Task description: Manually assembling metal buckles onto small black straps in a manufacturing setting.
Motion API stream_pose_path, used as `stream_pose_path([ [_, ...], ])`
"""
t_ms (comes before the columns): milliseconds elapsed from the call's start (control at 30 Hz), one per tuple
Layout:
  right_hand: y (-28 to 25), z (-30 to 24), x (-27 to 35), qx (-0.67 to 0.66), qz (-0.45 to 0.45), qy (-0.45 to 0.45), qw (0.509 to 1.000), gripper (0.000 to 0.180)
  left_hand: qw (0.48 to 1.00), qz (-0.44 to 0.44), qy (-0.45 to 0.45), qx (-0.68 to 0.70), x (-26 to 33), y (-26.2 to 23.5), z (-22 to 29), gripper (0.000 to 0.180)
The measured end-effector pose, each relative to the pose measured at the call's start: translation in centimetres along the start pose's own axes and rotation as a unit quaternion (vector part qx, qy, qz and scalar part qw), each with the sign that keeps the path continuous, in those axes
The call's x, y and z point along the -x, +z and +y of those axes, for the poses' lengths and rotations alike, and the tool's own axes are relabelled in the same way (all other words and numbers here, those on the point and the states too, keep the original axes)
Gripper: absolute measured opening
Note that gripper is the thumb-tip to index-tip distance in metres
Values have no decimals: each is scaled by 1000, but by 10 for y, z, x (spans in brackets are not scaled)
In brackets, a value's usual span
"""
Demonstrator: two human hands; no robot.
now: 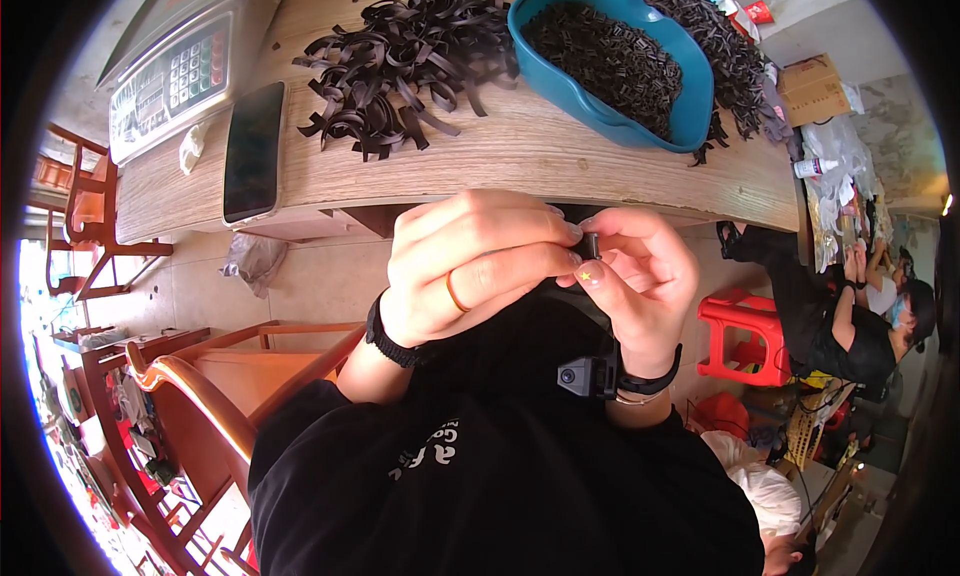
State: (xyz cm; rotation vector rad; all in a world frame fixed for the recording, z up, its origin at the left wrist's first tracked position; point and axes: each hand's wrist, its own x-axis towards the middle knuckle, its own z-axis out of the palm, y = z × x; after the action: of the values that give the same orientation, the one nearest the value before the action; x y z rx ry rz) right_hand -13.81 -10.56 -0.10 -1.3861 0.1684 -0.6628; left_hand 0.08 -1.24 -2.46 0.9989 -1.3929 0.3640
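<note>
Table (560, 176) wood-grained, floor (195, 291) tiled; left hand (470, 261), right hand (648, 274) pinch dark piece (591, 245).

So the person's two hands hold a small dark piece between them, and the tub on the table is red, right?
Not quite: the tub is blue-green, not red, as the head view shows. The left hand and right hand do hold a small dark piece between them.

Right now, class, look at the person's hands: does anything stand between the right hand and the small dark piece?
Nothing visible does: the right hand pinches the small dark piece directly, while the left hand meets it from the other side.
</note>
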Motion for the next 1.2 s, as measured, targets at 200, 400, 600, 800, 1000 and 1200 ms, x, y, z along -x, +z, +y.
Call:
stream_pose_path([
  [200,-1,10,2,79,8,-83,993,31,997,-25,-6,-69,1,-1,1,20],
  [400,-3,10,-2,167,-1,-160,973,30,992,-70,2,-106,-4,-8,7,25],
  [600,-2,9,-1,199,2,-151,968,28,987,-106,17,-120,-9,-13,8,28],
  [800,-6,7,-5,268,-40,-172,947,26,995,-81,-15,-61,-5,-10,8,26],
  [1000,-1,3,-2,91,-34,-96,991,20,996,-34,-15,83,-2,-11,0,18],
  [1200,-1,4,0,-1,-18,4,1000,14,997,-38,-12,67,-3,-11,-3,16],
])
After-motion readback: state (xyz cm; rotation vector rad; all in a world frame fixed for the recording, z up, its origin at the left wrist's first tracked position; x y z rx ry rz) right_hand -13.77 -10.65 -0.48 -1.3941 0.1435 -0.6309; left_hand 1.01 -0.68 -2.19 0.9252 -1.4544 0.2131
